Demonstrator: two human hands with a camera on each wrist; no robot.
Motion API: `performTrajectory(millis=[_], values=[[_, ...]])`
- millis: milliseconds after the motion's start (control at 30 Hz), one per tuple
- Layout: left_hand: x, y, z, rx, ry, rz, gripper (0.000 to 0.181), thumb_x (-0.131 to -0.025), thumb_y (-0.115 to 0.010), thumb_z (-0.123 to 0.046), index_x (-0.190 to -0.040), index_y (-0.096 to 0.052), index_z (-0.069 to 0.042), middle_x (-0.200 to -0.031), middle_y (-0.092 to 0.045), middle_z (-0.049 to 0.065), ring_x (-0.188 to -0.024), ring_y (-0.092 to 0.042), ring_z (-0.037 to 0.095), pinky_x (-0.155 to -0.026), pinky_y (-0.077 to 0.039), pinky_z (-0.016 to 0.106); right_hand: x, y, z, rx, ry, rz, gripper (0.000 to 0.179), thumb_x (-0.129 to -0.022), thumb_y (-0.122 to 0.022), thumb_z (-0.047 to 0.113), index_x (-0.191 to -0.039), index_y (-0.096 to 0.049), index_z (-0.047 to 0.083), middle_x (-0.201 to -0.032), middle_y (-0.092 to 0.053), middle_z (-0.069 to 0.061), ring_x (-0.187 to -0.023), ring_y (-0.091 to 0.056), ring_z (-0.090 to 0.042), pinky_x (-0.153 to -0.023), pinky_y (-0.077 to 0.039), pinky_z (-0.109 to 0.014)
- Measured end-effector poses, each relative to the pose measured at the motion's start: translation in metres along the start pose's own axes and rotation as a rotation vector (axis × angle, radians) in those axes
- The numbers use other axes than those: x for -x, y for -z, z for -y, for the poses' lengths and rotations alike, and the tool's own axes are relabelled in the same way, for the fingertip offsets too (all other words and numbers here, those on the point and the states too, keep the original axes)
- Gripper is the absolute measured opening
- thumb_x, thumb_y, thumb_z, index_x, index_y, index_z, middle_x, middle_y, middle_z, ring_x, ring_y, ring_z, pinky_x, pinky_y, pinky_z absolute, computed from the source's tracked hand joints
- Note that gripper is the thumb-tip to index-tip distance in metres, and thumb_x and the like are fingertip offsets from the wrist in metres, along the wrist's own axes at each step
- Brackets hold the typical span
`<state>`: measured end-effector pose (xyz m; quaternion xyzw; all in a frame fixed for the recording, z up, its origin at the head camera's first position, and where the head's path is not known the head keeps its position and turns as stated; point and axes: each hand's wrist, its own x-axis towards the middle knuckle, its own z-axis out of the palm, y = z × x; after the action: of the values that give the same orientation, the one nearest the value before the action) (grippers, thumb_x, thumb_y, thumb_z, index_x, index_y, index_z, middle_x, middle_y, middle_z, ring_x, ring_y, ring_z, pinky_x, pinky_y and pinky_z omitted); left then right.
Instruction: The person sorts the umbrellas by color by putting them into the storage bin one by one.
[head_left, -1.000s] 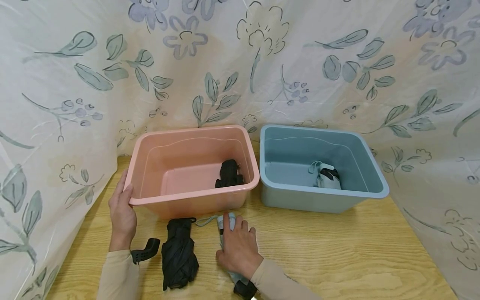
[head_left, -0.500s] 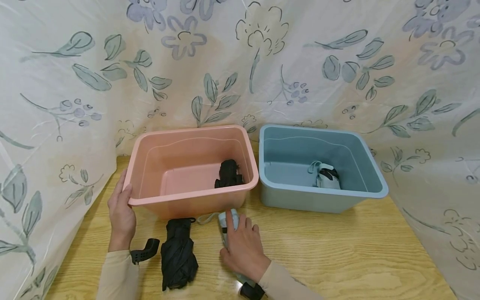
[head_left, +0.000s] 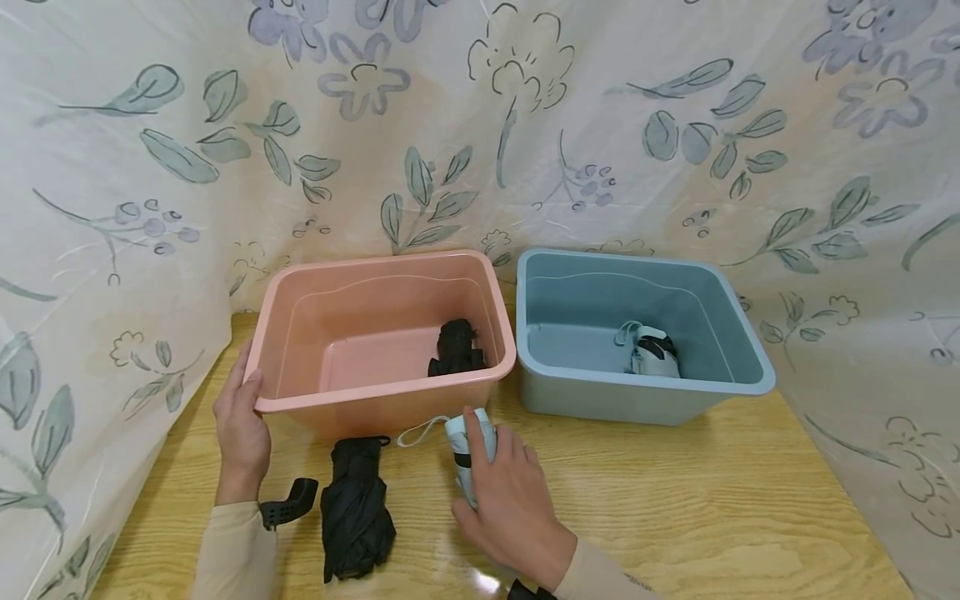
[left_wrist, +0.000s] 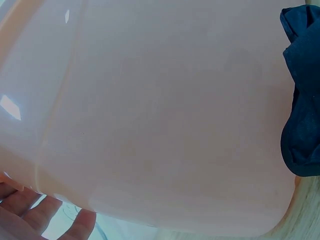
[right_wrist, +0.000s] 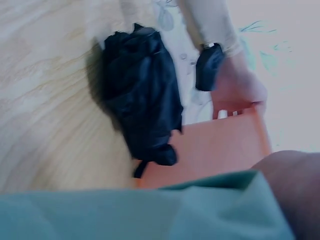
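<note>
My right hand [head_left: 513, 504] grips a light blue folded umbrella [head_left: 463, 471] with a black band, index finger along its top end. A thin wrist loop trails left from that end. In the right wrist view the umbrella's pale fabric [right_wrist: 150, 215] fills the bottom. My left hand [head_left: 243, 429] holds the front left corner of the pink bin [head_left: 382, 400]; its fingers [left_wrist: 42, 212] lie against the side wall. Between the hands a black folded umbrella [head_left: 357, 508] lies on the table, its loop end near the bin.
Inside the pink bin, at its right end, is another black folded umbrella [head_left: 456, 347]. To the right stands a blue bin [head_left: 637, 400] holding a pale blue and black folded umbrella [head_left: 656, 354]. A floral curtain [head_left: 420, 125] hangs behind the wooden table [head_left: 697, 500].
My right hand has moved right and slightly down the view, and the light blue umbrella has shifted right with it, its top end rising toward the pink bin. The left hand stays on the bin.
</note>
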<state>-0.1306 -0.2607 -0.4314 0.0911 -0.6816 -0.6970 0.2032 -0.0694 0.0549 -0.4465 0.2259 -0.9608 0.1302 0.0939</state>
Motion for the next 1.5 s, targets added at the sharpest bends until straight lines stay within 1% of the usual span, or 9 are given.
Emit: performTrajectory(millis=[133,233,367,467,767,933,1067,1233,1500], values=[[0.002,0.0,-0.001,0.001,-0.011,0.001,0.049,-0.109,-0.032,-0.021,-0.158,-0.038,-0.02,-0.162,-0.034,0.005,-0.145,-0.035,0.024,-0.109,-0.036,0.019,0.005,0.018,-0.001,-0.028,0.006,-0.038,0.097,-0.076,-0.071,0.028,-0.159,-0.026,0.007,-0.113,-0.05,-0.02,-0.09,-0.052,-0.029,-0.075,-0.047,-0.04],[0.003,0.0,-0.001,-0.007,-0.015,-0.007,0.048,-0.109,-0.034,-0.021,-0.158,-0.039,-0.02,-0.162,-0.036,0.006,-0.144,-0.036,0.023,-0.106,-0.038,0.016,0.008,0.033,-0.003,-0.045,0.012,-0.064,0.098,-0.076,-0.072,0.027,-0.16,-0.024,0.007,-0.115,-0.05,-0.021,-0.088,-0.052,-0.027,-0.071,-0.047,-0.039],[0.005,0.0,-0.002,-0.021,-0.01,-0.015,0.048,-0.109,-0.034,-0.022,-0.157,-0.04,-0.021,-0.161,-0.037,0.006,-0.144,-0.037,0.023,-0.115,-0.032,0.027,0.008,0.054,-0.006,-0.047,0.02,-0.107,0.099,-0.076,-0.071,0.026,-0.16,-0.023,0.007,-0.118,-0.048,-0.023,-0.081,-0.051,-0.025,-0.061,-0.045,-0.035],[0.006,0.0,-0.002,-0.022,-0.003,-0.015,0.048,-0.11,-0.033,-0.023,-0.157,-0.039,-0.022,-0.162,-0.036,0.005,-0.144,-0.037,0.023,-0.119,-0.028,0.037,0.005,0.07,-0.012,-0.057,0.027,-0.14,0.099,-0.077,-0.071,0.024,-0.16,-0.022,0.007,-0.118,-0.047,-0.025,-0.078,-0.05,-0.025,-0.06,-0.045,-0.036],[0.007,0.001,-0.002,-0.047,-0.007,-0.019,0.048,-0.11,-0.034,-0.024,-0.157,-0.041,-0.023,-0.161,-0.038,0.005,-0.142,-0.039,0.023,-0.118,-0.03,0.037,-0.021,0.119,-0.041,-0.08,-0.051,-0.193,0.102,-0.077,-0.071,0.023,-0.163,-0.017,0.009,-0.114,-0.045,-0.028,-0.069,-0.044,-0.026,-0.048,-0.035,-0.032],[0.006,0.001,-0.001,-0.045,-0.008,-0.014,0.048,-0.11,-0.034,-0.024,-0.157,-0.04,-0.023,-0.161,-0.037,0.005,-0.143,-0.037,0.022,-0.118,-0.028,0.035,-0.041,0.14,-0.066,-0.071,-0.11,-0.206,0.1,-0.082,-0.071,0.023,-0.163,-0.014,0.008,-0.119,-0.041,-0.032,-0.064,-0.046,-0.028,-0.046,-0.035,-0.034],[0.005,0.0,0.0,-0.042,-0.005,-0.009,0.048,-0.11,-0.033,-0.024,-0.157,-0.039,-0.023,-0.162,-0.036,0.005,-0.144,-0.036,0.023,-0.119,-0.027,0.037,-0.06,0.154,-0.089,-0.066,-0.171,-0.177,0.098,-0.086,-0.07,0.026,-0.163,-0.012,0.006,-0.118,-0.038,-0.035,-0.065,-0.045,-0.031,-0.042,-0.034,-0.035],[0.005,0.0,-0.001,-0.039,0.0,-0.011,0.048,-0.11,-0.033,-0.023,-0.157,-0.04,-0.022,-0.162,-0.035,0.005,-0.144,-0.036,0.023,-0.119,-0.027,0.037,-0.085,0.168,-0.121,-0.061,-0.255,-0.108,0.099,-0.089,-0.068,0.031,-0.162,-0.007,0.004,-0.121,-0.035,-0.04,-0.077,-0.048,-0.04,-0.045,-0.037,-0.042],[0.005,0.0,0.0,-0.038,0.004,-0.009,0.048,-0.11,-0.032,-0.023,-0.158,-0.039,-0.023,-0.162,-0.035,0.005,-0.145,-0.036,0.023,-0.12,-0.026,0.038,-0.121,0.181,-0.167,-0.051,-0.382,0.037,0.101,-0.094,-0.063,0.038,-0.161,0.005,0.004,-0.14,-0.02,-0.049,-0.088,-0.05,-0.051,-0.056,-0.044,-0.053]])
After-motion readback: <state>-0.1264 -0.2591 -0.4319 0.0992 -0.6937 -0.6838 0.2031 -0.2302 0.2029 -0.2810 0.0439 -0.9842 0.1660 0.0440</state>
